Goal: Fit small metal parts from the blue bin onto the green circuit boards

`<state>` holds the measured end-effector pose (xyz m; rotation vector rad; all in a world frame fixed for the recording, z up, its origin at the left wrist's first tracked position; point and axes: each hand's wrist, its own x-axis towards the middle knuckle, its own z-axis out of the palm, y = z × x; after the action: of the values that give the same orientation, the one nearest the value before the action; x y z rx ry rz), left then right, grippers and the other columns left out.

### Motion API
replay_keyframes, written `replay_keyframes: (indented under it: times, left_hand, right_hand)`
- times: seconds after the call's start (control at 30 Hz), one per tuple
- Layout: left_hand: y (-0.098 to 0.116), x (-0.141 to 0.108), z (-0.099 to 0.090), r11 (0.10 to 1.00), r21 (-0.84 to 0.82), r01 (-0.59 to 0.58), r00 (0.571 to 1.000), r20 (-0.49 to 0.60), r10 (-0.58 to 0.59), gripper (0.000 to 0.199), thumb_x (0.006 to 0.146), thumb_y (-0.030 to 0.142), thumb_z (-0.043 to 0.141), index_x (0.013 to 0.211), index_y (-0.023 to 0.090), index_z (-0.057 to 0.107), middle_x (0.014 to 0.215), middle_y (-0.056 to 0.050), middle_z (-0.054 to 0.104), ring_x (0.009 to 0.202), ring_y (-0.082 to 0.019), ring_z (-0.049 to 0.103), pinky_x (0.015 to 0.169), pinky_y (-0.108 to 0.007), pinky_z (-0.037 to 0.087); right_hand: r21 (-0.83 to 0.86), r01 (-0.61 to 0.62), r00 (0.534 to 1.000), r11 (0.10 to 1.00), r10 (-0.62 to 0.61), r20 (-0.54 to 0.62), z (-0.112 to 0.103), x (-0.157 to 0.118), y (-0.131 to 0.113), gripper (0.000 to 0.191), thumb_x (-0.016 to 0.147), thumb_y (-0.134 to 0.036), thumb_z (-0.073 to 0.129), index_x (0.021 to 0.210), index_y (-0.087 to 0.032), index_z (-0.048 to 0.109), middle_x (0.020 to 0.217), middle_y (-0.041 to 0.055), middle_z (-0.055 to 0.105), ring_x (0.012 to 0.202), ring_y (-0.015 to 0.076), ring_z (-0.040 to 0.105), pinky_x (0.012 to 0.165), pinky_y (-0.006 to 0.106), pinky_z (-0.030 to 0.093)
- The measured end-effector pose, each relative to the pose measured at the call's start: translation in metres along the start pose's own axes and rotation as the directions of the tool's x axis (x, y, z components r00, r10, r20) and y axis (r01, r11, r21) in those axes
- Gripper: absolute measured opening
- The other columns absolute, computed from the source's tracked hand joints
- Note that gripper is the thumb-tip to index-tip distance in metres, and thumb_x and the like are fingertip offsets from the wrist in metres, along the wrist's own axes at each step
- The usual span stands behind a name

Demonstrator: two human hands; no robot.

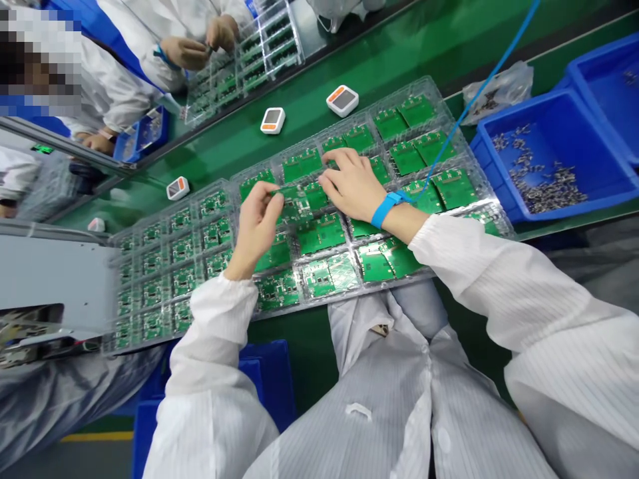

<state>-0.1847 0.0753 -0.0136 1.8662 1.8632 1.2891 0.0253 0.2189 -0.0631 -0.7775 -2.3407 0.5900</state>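
Note:
My left hand [258, 223] pinches the edge of a green circuit board [298, 205] between thumb and fingers, lifted slightly over the clear plastic tray and a little blurred. To its right, my right hand [352, 181] hovers low above the tray with thumb and bent fingers apart. Its fingertips are close to the held board and the boards in the middle pockets; whether they touch is unclear. A blue wrist strap [387, 207] with a cord is on my right wrist. The near clear tray [294, 307] holds rows of green boards in pockets.
Another tray of boards [182, 248] adjoins on the left, beside a grey machine [54, 273]. Small white timers [342, 100] stand behind. A blue bin [556, 156] of small metal parts and a plastic bag [502, 90] lie right. Across the bench, a co-worker's hands [192, 50] handle boards.

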Motion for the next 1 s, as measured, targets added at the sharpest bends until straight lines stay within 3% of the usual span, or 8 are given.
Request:
replay_keyframes:
  times: [0.13, 0.2, 0.4, 0.57, 0.67, 0.8, 1.0]
  left_hand:
    - [-0.022, 0.021, 0.016, 0.997, 0.076, 0.027, 0.967, 0.251, -0.046, 0.031, 0.114, 0.055, 0.056, 0.105, 0.026, 0.061, 0.072, 0.004, 0.048, 0.066, -0.018, 0.046, 0.065, -0.032, 0.036]
    - [-0.024, 0.022, 0.022, 0.994, 0.112, 0.016, 0.951, 0.304, -0.050, 0.030, 0.117, 0.052, 0.050, 0.106, 0.026, 0.059, 0.073, 0.004, 0.051, 0.067, -0.019, 0.051, 0.069, -0.033, 0.037]
    - [-0.022, 0.016, 0.028, 0.986, 0.164, -0.020, 0.965, 0.260, -0.023, 0.021, 0.118, 0.035, 0.044, 0.109, 0.025, 0.060, 0.072, 0.002, 0.057, 0.064, -0.020, 0.056, 0.074, -0.035, 0.038]
    - [-0.021, 0.018, 0.031, 0.979, 0.204, -0.015, 0.967, 0.252, -0.038, 0.017, 0.115, 0.028, 0.045, 0.110, 0.024, 0.061, 0.072, 0.002, 0.059, 0.062, -0.021, 0.055, 0.070, -0.036, 0.034]
    - [-0.021, 0.018, 0.033, 0.981, 0.192, -0.020, 0.968, 0.250, -0.029, 0.018, 0.115, 0.028, 0.044, 0.108, 0.025, 0.060, 0.070, 0.002, 0.056, 0.060, -0.022, 0.053, 0.069, -0.036, 0.033]
    - [-0.022, 0.017, 0.034, 0.983, 0.180, -0.035, 0.966, 0.259, -0.013, 0.019, 0.115, 0.028, 0.042, 0.109, 0.025, 0.060, 0.072, 0.001, 0.059, 0.063, -0.023, 0.055, 0.068, -0.036, 0.032]
    - [-0.028, 0.017, 0.038, 0.987, 0.156, -0.050, 0.971, 0.240, 0.011, 0.020, 0.114, 0.029, 0.042, 0.108, 0.025, 0.060, 0.073, -0.001, 0.061, 0.063, -0.024, 0.056, 0.067, -0.036, 0.031]
  right_hand:
    - [-0.021, -0.010, 1.000, 1.000, 0.011, 0.012, 0.003, -0.001, 0.003, 0.039, 0.116, -0.027, 0.046, 0.117, -0.018, 0.083, 0.162, 0.0182, 0.063, 0.157, 0.0433, 0.050, 0.128, 0.071, 0.046]
    - [-0.007, -0.013, 1.000, 1.000, 0.013, 0.022, 0.003, 0.001, 0.007, 0.038, 0.112, -0.023, 0.048, 0.120, -0.017, 0.085, 0.162, 0.0181, 0.063, 0.157, 0.0424, 0.051, 0.132, 0.070, 0.044]
    - [-0.016, -0.010, 0.998, 1.000, 0.010, 0.059, 0.001, 0.006, 0.020, 0.044, 0.105, -0.017, 0.051, 0.130, -0.018, 0.087, 0.166, 0.0153, 0.062, 0.159, 0.0395, 0.051, 0.139, 0.067, 0.040]
    - [-0.190, -0.019, 0.987, 0.982, 0.049, 0.155, -0.011, 0.011, 0.008, 0.047, 0.104, -0.017, 0.052, 0.138, -0.016, 0.085, 0.171, 0.0180, 0.058, 0.161, 0.0427, 0.048, 0.132, 0.070, 0.044]
    - [-0.351, 0.032, 0.977, 0.936, 0.046, 0.209, -0.020, 0.018, -0.009, 0.042, 0.104, -0.018, 0.055, 0.130, -0.016, 0.088, 0.174, 0.0188, 0.056, 0.161, 0.0475, 0.045, 0.123, 0.074, 0.046]
    - [-0.503, 0.140, 0.963, 0.853, 0.002, 0.271, -0.028, 0.032, -0.027, 0.037, 0.105, -0.017, 0.055, 0.116, -0.013, 0.090, 0.171, 0.0193, 0.059, 0.158, 0.0471, 0.045, 0.121, 0.070, 0.043]
    - [-0.572, 0.193, 0.948, 0.797, -0.002, 0.318, -0.024, 0.047, -0.025, 0.033, 0.104, -0.016, 0.057, 0.111, -0.013, 0.089, 0.160, 0.0215, 0.067, 0.150, 0.0458, 0.050, 0.118, 0.069, 0.044]
